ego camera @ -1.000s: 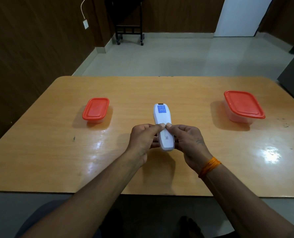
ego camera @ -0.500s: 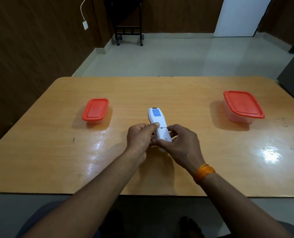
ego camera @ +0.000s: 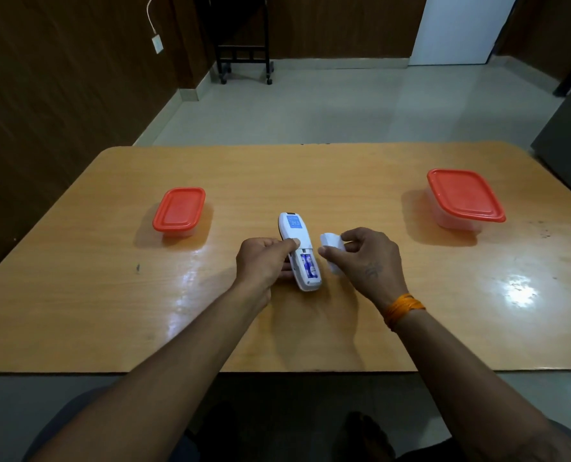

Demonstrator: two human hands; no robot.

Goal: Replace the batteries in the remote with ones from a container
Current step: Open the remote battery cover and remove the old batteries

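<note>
With the left hand pinning the remote face-down at mid-desk and the right hand in a closed grip on the battery cover, set the cover aside nearby, then pry what look like batteries out.

Office-like room, wood-panelled walls, table

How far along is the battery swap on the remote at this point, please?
Done: the battery cover is off, pinched in the right hand beside the remote. In hand: the left hand steadies the remote, its open bay showing a blue battery inside. Left: removing the old cells, opening a container, fitting new ones and recapping. Both the small container and the large container are lidded.
</note>
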